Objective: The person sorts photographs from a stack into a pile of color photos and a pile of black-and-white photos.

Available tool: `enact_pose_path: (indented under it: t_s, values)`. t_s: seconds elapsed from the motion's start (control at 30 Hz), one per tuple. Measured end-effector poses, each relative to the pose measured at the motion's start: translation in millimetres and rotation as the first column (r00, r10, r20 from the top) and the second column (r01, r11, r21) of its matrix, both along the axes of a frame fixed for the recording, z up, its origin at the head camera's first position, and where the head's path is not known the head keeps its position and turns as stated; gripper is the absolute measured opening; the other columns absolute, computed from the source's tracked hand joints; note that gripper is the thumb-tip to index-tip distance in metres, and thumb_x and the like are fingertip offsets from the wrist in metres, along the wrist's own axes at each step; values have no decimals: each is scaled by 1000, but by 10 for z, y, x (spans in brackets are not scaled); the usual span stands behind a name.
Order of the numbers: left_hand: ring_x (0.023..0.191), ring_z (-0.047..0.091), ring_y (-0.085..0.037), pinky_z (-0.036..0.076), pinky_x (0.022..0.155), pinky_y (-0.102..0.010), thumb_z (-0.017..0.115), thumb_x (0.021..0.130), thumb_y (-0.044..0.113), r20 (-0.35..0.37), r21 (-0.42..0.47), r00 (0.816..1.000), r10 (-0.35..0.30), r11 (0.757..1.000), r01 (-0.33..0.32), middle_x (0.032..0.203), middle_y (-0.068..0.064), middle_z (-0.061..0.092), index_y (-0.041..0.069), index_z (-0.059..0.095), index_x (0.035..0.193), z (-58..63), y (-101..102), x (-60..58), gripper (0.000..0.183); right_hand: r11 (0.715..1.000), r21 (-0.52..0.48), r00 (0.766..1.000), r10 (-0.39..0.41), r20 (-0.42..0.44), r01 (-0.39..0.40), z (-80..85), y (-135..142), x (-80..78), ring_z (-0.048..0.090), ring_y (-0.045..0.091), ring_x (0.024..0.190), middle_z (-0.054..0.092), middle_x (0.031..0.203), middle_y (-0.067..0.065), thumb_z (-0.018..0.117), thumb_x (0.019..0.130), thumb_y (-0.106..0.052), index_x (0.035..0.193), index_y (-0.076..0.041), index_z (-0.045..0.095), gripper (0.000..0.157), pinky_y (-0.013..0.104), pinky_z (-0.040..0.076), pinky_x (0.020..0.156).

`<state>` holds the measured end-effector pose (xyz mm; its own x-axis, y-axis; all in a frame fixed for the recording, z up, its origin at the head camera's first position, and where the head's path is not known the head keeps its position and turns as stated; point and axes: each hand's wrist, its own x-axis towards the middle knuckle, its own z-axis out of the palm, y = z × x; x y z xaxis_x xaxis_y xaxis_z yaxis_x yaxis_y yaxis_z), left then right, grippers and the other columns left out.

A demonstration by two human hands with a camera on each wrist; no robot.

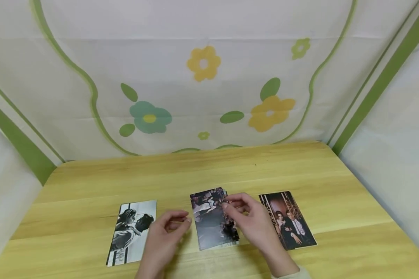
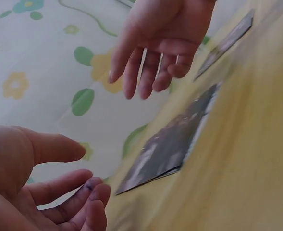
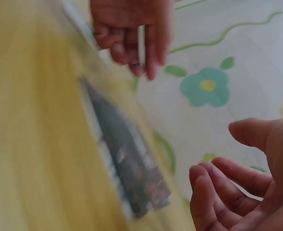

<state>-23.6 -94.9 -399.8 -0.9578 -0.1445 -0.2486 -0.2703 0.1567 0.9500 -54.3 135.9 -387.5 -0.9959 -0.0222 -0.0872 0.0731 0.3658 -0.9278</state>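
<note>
A small stack of photo cards [image 1: 209, 228] lies in the middle of the table, its top card showing a dark scene with figures, edges slightly uneven. Over the stack's right edge my right hand [image 1: 255, 224] hovers, thumb and fingers loosely bent; in the right wrist view these fingers [image 3: 227, 192] hold nothing. My left hand [image 1: 165, 236] is between the stack and a black-and-white photo card [image 1: 130, 232] of two people, its fingers relaxed and empty. To the right lies another photo card [image 1: 291, 219] with two dressed-up people, partly behind my right wrist.
The cards lie on a yellow wood-grain table [image 1: 195, 170]. Behind it hangs a white cloth [image 1: 181, 27] printed with flowers and green lines. White cloth panels [image 1: 398, 166] with green bands border both sides.
</note>
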Motion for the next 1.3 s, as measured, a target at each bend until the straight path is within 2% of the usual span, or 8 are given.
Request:
enact_pose_path:
  t_s: [0.1, 0.2, 0.3, 0.43, 0.53, 0.87, 1.17, 1.3]
  values:
    - [87, 69, -10, 55, 76, -21, 81, 94, 12, -10, 17, 1000, 18, 1000, -17, 106, -7, 78, 1, 74, 122, -77, 101, -5, 31, 1000, 18, 1000, -19, 6, 19, -39, 53, -11, 65, 14, 92, 74, 105, 1, 82, 95, -32, 121, -15, 76, 31, 23, 56, 78]
    - [82, 65, -6, 52, 74, -19, 83, 91, 11, -25, -26, 998, 52, 998, -53, 106, -7, 78, 1, 75, 121, -130, 155, -9, 32, 999, 38, 1000, -29, 12, 29, -55, 82, -18, 66, 14, 93, 75, 107, 1, 83, 94, -31, 123, -15, 75, 34, 23, 56, 79]
    - [77, 60, -4, 49, 71, -20, 86, 88, 11, -57, -109, 996, 72, 991, -78, 109, -7, 77, 3, 76, 121, -153, 193, -14, 36, 998, 49, 998, -48, 27, 47, -65, 102, -17, 66, 15, 94, 75, 108, 2, 85, 91, -28, 124, -14, 74, 37, 23, 57, 77]
    - [73, 55, -3, 45, 68, -21, 90, 84, 12, -101, -213, 994, 51, 974, -71, 110, -7, 75, 4, 77, 121, -154, 219, -15, 41, 997, 52, 998, -51, 40, 49, -90, 106, -30, 66, 16, 94, 75, 112, 4, 87, 89, -25, 126, -13, 72, 41, 24, 57, 77]
    - [73, 53, -4, 44, 67, -21, 91, 82, 14, -100, -250, 994, 35, 966, -59, 109, -6, 73, 5, 78, 120, -149, 222, -10, 42, 997, 58, 998, -50, 45, 47, -112, 102, -37, 66, 15, 94, 75, 113, 5, 88, 88, -24, 127, -12, 72, 43, 25, 56, 78]
    - [74, 53, -8, 44, 65, -22, 92, 81, 17, -68, -307, 997, 34, 950, -53, 100, -3, 70, 9, 81, 114, -141, 270, -1, 36, 991, 127, 997, -41, 67, 33, -158, 100, -60, 67, 14, 93, 75, 113, 4, 90, 86, -26, 127, -13, 72, 47, 29, 57, 79]
    - [77, 49, -9, 41, 65, -23, 93, 82, 21, -77, -313, 996, -41, 949, 15, 100, -3, 65, 7, 79, 124, -147, 282, -3, 47, 967, 254, 999, -19, 51, 6, -173, 109, -60, 63, 11, 83, 74, 111, 2, 95, 80, -22, 125, -10, 73, 52, 25, 55, 72]
    - [78, 48, -10, 41, 67, -22, 93, 81, 20, -80, -313, 996, -50, 950, 23, 101, -3, 64, 6, 78, 126, -146, 297, 6, 49, 957, 289, 999, -11, 40, -1, -174, 91, -58, 63, 10, 85, 74, 109, 0, 96, 78, -24, 123, -11, 75, 51, 27, 56, 74]
